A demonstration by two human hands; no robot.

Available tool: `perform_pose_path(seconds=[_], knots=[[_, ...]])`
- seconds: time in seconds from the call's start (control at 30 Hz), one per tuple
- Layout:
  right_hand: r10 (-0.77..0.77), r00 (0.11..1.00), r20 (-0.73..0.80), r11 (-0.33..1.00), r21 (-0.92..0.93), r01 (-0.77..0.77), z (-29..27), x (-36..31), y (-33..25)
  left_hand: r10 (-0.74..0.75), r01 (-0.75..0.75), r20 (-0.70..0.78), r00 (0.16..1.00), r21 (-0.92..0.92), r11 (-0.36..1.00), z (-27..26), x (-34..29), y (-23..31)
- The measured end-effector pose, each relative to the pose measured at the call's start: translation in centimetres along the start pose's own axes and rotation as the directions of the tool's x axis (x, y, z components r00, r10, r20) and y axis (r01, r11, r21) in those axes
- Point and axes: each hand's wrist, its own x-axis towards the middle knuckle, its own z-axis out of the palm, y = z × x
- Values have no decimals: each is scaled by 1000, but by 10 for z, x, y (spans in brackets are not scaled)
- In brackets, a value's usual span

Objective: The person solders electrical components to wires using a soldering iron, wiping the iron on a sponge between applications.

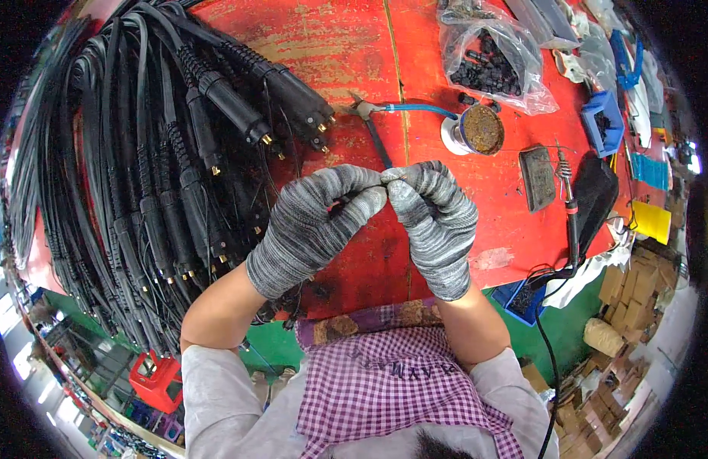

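Gloved in grey knit, my left hand (308, 226) and my right hand (440, 229) meet over the middle of the red table (346, 283). Thumb and fingers are pinched together on both, tip against tip. Whatever lies between them is too small or too hidden to name. To the left of my left hand spreads a large bundle of black cables (128, 145), with black cylindrical connectors (235, 105) that end in brass-coloured pins. Just beyond the fingertips lie cutting pliers (365, 109), one handle blue and the other dark.
Right of the pliers stands a round tin (482, 130) with a brown crusted top. Behind it, a clear plastic bag (488, 65) holds small black parts. Further right are a dark rectangular block (537, 178), a soldering iron (572, 218) with its cord, and a blue bin (603, 125).
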Motion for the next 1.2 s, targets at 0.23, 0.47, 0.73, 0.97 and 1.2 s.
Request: perform_pose_path(seconds=[0.23, 0.47, 0.73, 0.97, 1.2], knots=[[-31, 999, 30, 999, -23, 32, 5, 5, -2, 74, -87, -162, 984, -75, 993, 3, -2, -7], [219, 976, -5, 941, 266, -210, 16, 4, -11, 386, -325, -297, 873, 236, 916, 7, 1, -12], [516, 814, 266, 253, 861, -441, 36, -12, -1, 418, -390, -324, 849, 149, 909, 11, -1, -17], [434, 899, 58, 728, 565, -388, 20, -7, -13, 494, -467, -309, 813, 162, 870, 12, 2, -28], [224, 974, -44, 876, 446, -181, 13, -6, -5, 551, -492, -277, 787, 257, 832, 12, 0, -26]])
